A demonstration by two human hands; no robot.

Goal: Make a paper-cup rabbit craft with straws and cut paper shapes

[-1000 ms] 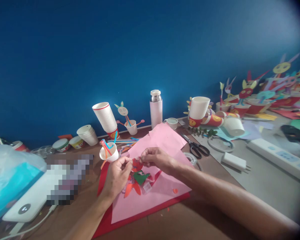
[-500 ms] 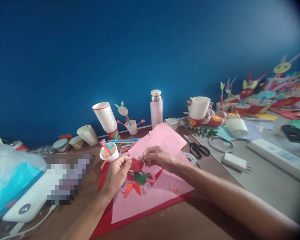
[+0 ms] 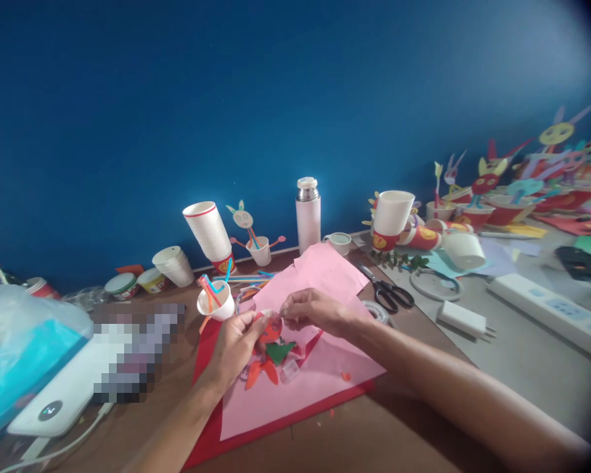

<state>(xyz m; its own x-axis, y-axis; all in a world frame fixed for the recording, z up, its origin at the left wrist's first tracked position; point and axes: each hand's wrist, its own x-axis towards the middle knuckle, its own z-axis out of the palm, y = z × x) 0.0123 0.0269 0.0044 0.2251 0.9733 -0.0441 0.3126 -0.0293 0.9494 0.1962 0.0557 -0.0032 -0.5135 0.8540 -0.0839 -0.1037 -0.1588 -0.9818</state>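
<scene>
My left hand (image 3: 234, 348) and my right hand (image 3: 311, 310) meet over a pink paper sheet (image 3: 300, 387), both pinching a small round red paper cutout (image 3: 270, 326) held just above it. Under the hands lie a green paper scrap (image 3: 278, 351) and orange paper pieces (image 3: 259, 373). The pink sheet rests on a red sheet (image 3: 211, 440). A small white paper cup (image 3: 217, 303) with coloured straws stands just left of my left hand.
Black scissors (image 3: 388, 289) lie right of the pink paper, near a tape roll (image 3: 377, 311) and a white charger (image 3: 460, 318). A white flask (image 3: 308, 215), stacked paper cups (image 3: 209, 233) and paper-cup figures (image 3: 492, 190) line the blue wall. A power strip (image 3: 551, 312) lies far right.
The red cutout has turned slightly between my fingertips and my hands have shifted a little. Everything else stays put.
</scene>
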